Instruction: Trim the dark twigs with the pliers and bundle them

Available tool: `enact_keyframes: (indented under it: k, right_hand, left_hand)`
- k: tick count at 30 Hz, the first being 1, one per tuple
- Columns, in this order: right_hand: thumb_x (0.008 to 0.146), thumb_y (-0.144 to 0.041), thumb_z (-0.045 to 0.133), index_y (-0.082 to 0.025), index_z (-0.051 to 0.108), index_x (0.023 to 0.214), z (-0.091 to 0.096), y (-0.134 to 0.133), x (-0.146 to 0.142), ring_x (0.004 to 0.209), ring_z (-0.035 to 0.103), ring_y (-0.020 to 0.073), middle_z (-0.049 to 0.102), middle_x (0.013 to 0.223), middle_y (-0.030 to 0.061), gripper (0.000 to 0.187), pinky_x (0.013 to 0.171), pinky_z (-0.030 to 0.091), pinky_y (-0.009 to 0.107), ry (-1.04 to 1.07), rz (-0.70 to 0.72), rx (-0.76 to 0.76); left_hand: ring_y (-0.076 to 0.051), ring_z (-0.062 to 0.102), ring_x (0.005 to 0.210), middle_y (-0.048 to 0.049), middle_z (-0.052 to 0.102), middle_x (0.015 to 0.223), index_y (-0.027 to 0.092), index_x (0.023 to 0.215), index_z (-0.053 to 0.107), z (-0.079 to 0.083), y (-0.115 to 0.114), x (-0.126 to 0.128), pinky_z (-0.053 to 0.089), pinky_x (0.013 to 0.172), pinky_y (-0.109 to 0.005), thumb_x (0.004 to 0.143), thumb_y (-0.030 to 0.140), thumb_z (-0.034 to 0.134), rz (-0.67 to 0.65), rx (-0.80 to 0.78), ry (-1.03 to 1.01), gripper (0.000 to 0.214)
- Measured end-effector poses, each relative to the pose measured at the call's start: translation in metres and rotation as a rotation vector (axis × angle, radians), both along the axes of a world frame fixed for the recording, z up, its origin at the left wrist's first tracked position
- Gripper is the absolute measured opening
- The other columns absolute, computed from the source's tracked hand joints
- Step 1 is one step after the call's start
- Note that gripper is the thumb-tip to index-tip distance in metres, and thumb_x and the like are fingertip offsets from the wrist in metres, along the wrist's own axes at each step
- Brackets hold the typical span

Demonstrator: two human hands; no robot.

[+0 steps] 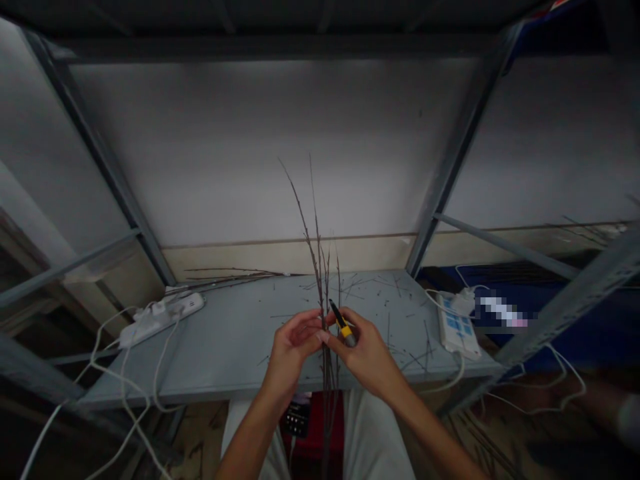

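Note:
A bunch of thin, dark, bare twigs (326,377) stands nearly upright in front of me, its tips fanning out over the table and its lower ends reaching down past the table edge. My left hand (299,339) has its thumb and fingers closed on the twigs from the left. From the other side, my right hand (364,347) grips a yellow and black utility knife (345,327), its tip pointing up and left beside the twigs. The right thumb and fingertips also meet at the twigs, close to the left fingertips.
Cut twig bits litter the grey metal shelf table (225,353). More long twigs (235,275) lie at the back left. White power strips with cables stand left (163,320) and right (457,327). A phone (297,420) rests below the edge. Metal posts frame both sides.

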State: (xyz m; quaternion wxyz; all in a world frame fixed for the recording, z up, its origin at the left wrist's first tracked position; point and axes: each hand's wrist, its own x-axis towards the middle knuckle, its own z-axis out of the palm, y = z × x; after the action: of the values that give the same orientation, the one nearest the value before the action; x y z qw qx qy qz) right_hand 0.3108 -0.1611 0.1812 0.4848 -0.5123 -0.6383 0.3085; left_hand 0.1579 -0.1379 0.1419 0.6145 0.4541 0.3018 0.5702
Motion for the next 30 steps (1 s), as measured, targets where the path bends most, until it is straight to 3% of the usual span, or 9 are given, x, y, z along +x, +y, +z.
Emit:
enact_keyframes:
  k: [8,13,17,22,26,30]
  right_hand:
    - [0.082,-0.034,0.069,-0.019,0.066,0.088,-0.029,-0.006,0.000,0.083,0.064,0.0207,0.071,0.087,0.0022,0.016,0.076,0.048,0.030,-0.002,0.084,-0.044]
    - [0.083,-0.030,0.065,-0.018,0.064,0.083,-0.033,-0.014,0.001,0.077,0.060,0.0197,0.067,0.079,0.0004,0.011,0.071,0.046,0.030,-0.002,0.054,-0.062]
    - [0.083,-0.027,0.063,-0.019,0.063,0.080,-0.029,-0.016,0.002,0.075,0.059,0.0188,0.064,0.076,-0.0006,0.009,0.070,0.045,0.029,0.043,0.075,-0.065]
    - [0.082,-0.027,0.065,-0.019,0.065,0.083,-0.028,-0.016,0.004,0.079,0.063,0.0209,0.067,0.079,0.0009,0.008,0.075,0.047,0.031,0.079,0.101,-0.084]
    - [0.080,-0.029,0.069,-0.019,0.065,0.085,-0.029,-0.016,0.003,0.080,0.065,0.0218,0.069,0.080,0.0015,0.012,0.077,0.049,0.032,0.083,0.093,-0.097]
    - [0.080,-0.030,0.068,-0.020,0.064,0.084,-0.031,-0.017,0.001,0.080,0.065,0.0218,0.068,0.079,0.0013,0.012,0.076,0.049,0.032,0.082,0.073,-0.097]
  left_hand:
    - [-0.024,0.069,0.099,-0.0105,0.076,0.103,0.017,0.108,0.077,0.001,0.000,-0.006,0.052,0.095,-0.036,0.075,0.026,0.082,0.094,0.058,0.109,0.034]
    - [-0.025,0.069,0.099,-0.0126,0.077,0.108,0.016,0.109,0.077,0.000,-0.007,-0.004,0.051,0.096,-0.037,0.076,0.030,0.081,0.070,0.060,0.155,0.036]
    - [-0.024,0.069,0.097,-0.0119,0.077,0.105,0.017,0.106,0.079,-0.011,-0.024,-0.007,0.053,0.091,-0.034,0.077,0.032,0.081,-0.004,0.056,0.222,0.032]
    - [-0.019,0.067,0.080,-0.0071,0.075,0.089,0.019,0.106,0.079,-0.030,-0.040,-0.014,0.055,0.076,-0.029,0.071,0.026,0.085,-0.011,0.007,0.273,0.036]
    - [-0.019,0.066,0.075,-0.0067,0.074,0.082,0.018,0.100,0.082,-0.030,-0.046,-0.015,0.055,0.066,-0.027,0.071,0.031,0.085,0.026,-0.036,0.253,0.032]
    - [-0.021,0.066,0.075,-0.0102,0.076,0.088,0.016,0.100,0.082,-0.030,-0.051,-0.011,0.058,0.063,-0.030,0.072,0.038,0.084,0.049,-0.082,0.180,0.036]
